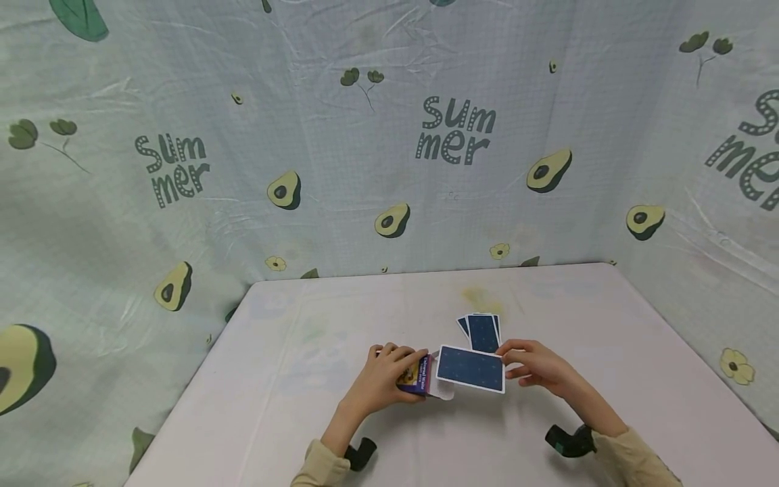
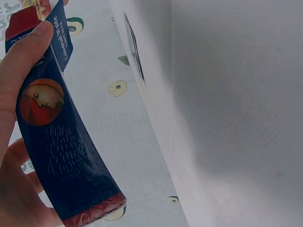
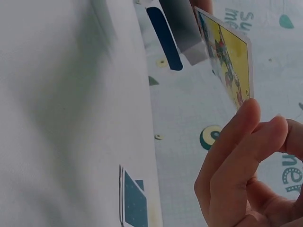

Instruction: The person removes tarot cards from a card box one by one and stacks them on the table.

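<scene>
My left hand (image 1: pixel 379 380) grips a small card box (image 1: pixel 416 375), its fingers over the top and the thumb along the near side. In the left wrist view the box (image 2: pixel 71 156) is dark blue with a red end and a round face picture. Its mouth points right, with a white flap (image 1: pixel 443 388) sticking out. Between thumb and fingers my right hand (image 1: pixel 538 365) pinches one blue-backed card (image 1: pixel 470 368) by its right edge, above the table. The card's left edge lies close to the box mouth. A yellow picture shows on the card's face (image 3: pixel 236 56).
Several blue-backed cards (image 1: pixel 484 333) lie loosely fanned on the white table (image 1: pixel 341 318), just beyond the held card. A pale cloth (image 1: pixel 341 149) printed with avocados and "summer" hangs behind the table and at its sides. A black wrist camera (image 1: pixel 571 441) sits at the right sleeve.
</scene>
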{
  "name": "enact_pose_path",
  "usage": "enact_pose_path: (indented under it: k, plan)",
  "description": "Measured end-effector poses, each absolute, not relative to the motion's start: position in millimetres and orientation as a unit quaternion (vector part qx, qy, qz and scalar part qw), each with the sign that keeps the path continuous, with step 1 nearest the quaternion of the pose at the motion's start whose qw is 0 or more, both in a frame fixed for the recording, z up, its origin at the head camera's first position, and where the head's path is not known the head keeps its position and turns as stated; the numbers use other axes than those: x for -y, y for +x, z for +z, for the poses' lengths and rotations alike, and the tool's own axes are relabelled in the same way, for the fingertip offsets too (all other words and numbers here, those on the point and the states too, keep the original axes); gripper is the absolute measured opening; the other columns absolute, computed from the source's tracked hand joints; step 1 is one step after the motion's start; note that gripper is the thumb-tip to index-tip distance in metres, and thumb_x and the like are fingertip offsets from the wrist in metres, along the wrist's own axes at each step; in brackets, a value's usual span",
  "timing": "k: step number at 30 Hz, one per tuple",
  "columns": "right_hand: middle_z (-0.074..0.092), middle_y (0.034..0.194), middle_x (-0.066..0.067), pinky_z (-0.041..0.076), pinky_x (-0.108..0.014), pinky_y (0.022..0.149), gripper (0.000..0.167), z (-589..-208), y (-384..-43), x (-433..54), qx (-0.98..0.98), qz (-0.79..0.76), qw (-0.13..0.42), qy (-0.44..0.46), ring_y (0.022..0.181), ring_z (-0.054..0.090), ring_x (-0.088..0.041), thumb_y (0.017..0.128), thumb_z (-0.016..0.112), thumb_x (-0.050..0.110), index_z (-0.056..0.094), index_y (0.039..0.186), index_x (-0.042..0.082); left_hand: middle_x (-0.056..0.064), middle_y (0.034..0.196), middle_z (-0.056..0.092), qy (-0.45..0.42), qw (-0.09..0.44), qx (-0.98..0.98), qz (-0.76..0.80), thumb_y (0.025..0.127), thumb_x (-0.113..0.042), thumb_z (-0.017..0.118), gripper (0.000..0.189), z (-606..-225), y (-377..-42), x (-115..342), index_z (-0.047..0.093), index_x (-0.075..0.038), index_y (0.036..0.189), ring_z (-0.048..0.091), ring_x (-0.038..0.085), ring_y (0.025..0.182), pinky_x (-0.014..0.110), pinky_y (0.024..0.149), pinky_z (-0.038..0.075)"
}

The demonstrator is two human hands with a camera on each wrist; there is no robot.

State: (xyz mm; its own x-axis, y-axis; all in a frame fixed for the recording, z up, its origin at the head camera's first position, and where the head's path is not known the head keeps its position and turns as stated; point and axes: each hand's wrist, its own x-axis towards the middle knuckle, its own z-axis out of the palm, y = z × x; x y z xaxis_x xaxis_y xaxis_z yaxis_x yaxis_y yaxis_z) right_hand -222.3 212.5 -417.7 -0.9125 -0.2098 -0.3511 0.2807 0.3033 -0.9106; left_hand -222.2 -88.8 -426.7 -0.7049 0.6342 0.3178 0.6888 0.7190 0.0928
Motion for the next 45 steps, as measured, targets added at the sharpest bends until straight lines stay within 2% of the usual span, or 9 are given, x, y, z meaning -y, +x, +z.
enact_pose_path:
  k: [7, 12, 16, 21, 30, 35, 41, 45]
  plan:
    - [0.056, 0.096, -0.005, 0.046, -0.02, 0.056, 0.03, -416.7, -224.6, -216.8, -0.768, -0.612, 0.185, 0.043, 0.078, 0.063, -0.016, 0.087, 0.052, 0.023, 0.054, 0.108, 0.002, -0.006, 0.113, 0.058, -0.359, 0.122, 0.919, -0.104, 0.064, -0.049, 0.073, 0.073, -426.7, -221.4, 89.8, 0.047, -0.027, 0.128, 0.046, 0.011, 0.095, 0.041, 0.085, 0.034]
    - [0.057, 0.101, -0.004, 0.045, -0.02, 0.058, 0.046, -420.0, -225.1, -221.5, -0.764, -0.621, 0.171, 0.04, 0.084, 0.063, -0.015, 0.09, 0.048, 0.029, 0.045, 0.124, -0.002, -0.006, 0.113, 0.057, -0.355, 0.114, 0.922, -0.106, 0.065, -0.049, 0.072, 0.073, -425.8, -221.1, 89.6, 0.046, -0.028, 0.129, 0.046, 0.011, 0.096, 0.041, 0.086, 0.034]
    - [0.057, 0.1, -0.002, 0.044, -0.02, 0.059, 0.052, -424.8, -225.4, -226.9, -0.754, -0.633, 0.17, 0.042, 0.087, 0.063, -0.013, 0.092, 0.046, 0.031, 0.038, 0.13, -0.003, -0.006, 0.115, 0.056, -0.354, 0.108, 0.923, -0.102, 0.066, -0.05, 0.071, 0.073, -424.2, -221.1, 88.5, 0.044, -0.029, 0.13, 0.046, 0.011, 0.098, 0.041, 0.087, 0.034]
    - [0.055, 0.099, -0.001, 0.047, -0.016, 0.06, 0.048, -428.4, -228.7, -233.0, -0.727, -0.664, 0.164, 0.065, 0.084, 0.064, -0.011, 0.091, 0.047, 0.027, 0.038, 0.13, -0.001, -0.006, 0.115, 0.056, -0.358, 0.112, 0.921, -0.101, 0.066, -0.05, 0.071, 0.073, -422.7, -220.7, 87.4, 0.044, -0.029, 0.13, 0.046, 0.012, 0.097, 0.042, 0.087, 0.034]
    - [0.057, 0.087, 0.005, 0.048, -0.015, 0.063, 0.039, -429.8, -235.7, -238.5, -0.646, -0.743, 0.155, 0.082, 0.079, 0.064, -0.008, 0.09, 0.051, 0.02, 0.04, 0.123, 0.003, -0.006, 0.114, 0.057, -0.359, 0.118, 0.92, -0.105, 0.065, -0.05, 0.072, 0.073, -422.8, -220.7, 88.7, 0.045, -0.028, 0.129, 0.047, 0.011, 0.096, 0.041, 0.086, 0.034]
    - [0.054, 0.09, 0.003, 0.049, -0.014, 0.066, 0.034, -431.2, -239.6, -237.6, -0.626, -0.759, 0.152, 0.095, 0.078, 0.064, -0.008, 0.09, 0.048, 0.015, 0.039, 0.121, 0.005, -0.006, 0.113, 0.057, -0.359, 0.118, 0.92, -0.105, 0.065, -0.05, 0.072, 0.073, -423.0, -220.2, 89.1, 0.045, -0.028, 0.129, 0.047, 0.011, 0.095, 0.042, 0.086, 0.034]
    - [0.051, 0.093, -0.002, 0.05, -0.017, 0.072, 0.019, -436.5, -244.1, -236.3, -0.597, -0.785, 0.135, 0.095, 0.078, 0.065, -0.009, 0.09, 0.047, 0.011, 0.045, 0.109, 0.009, -0.005, 0.114, 0.057, -0.358, 0.117, 0.92, -0.108, 0.065, -0.049, 0.072, 0.073, -423.2, -220.0, 89.3, 0.046, -0.026, 0.129, 0.047, 0.012, 0.096, 0.042, 0.087, 0.034]
    - [0.052, 0.091, -0.002, 0.05, -0.019, 0.073, 0.029, -440.3, -246.9, -233.2, -0.585, -0.794, 0.13, 0.105, 0.078, 0.065, -0.01, 0.09, 0.048, 0.009, 0.04, 0.117, 0.002, -0.005, 0.114, 0.057, -0.358, 0.119, 0.92, -0.11, 0.065, -0.049, 0.072, 0.073, -423.4, -219.6, 90.4, 0.046, -0.026, 0.129, 0.047, 0.012, 0.096, 0.042, 0.086, 0.034]
